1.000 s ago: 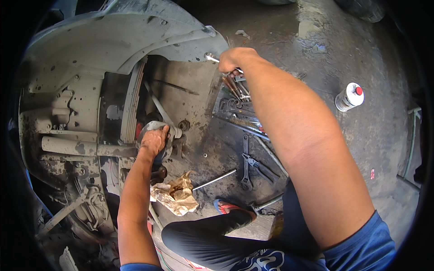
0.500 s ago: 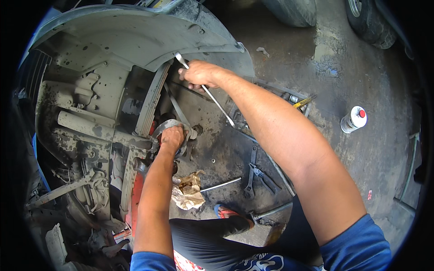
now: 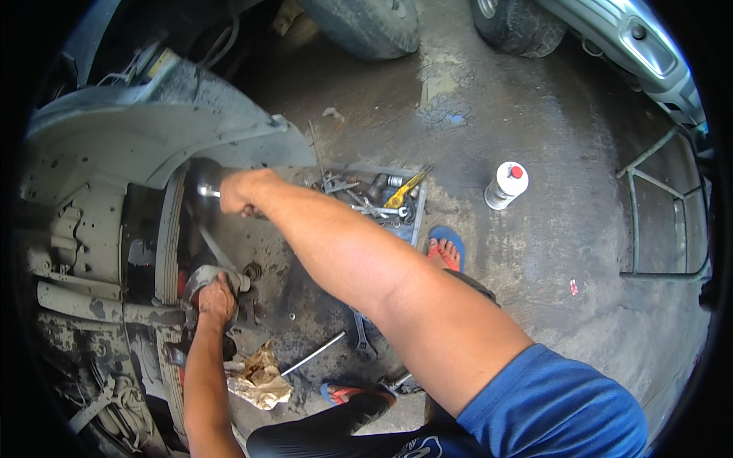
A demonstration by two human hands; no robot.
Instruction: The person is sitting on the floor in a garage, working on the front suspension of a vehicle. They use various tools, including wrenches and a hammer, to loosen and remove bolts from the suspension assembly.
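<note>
My left hand [image 3: 217, 300] has its fingers curled over a grey metal part [image 3: 206, 276] at the end of a tube, beside a stack of long flat bars [image 3: 165, 256] on the vehicle's underside. Farther up, my right hand [image 3: 243, 191] grips a chrome wrench [image 3: 208, 190], held just below the grey fender [image 3: 114, 130]. To its right a metal tray [image 3: 418, 217] holds wrenches, sockets and a yellow-handled tool [image 3: 403, 191]. Below my right forearm lie a wrench [image 3: 363, 345], a steel rod [image 3: 314, 353] and crumpled brown paper [image 3: 261, 382].
A white container with a red cap [image 3: 505, 191] stands on the concrete floor [image 3: 557, 221]. A green metal frame [image 3: 634, 225] is at the right. Two tires [image 3: 359, 27] and a silver vehicle part [image 3: 637, 53] are at the top. My sandalled feet [image 3: 445, 248] show among the tools.
The view has shifted to show more floor and vehicles at the top. My right hand has moved left beside the fender with the wrench. My left hand stays on the metal part.
</note>
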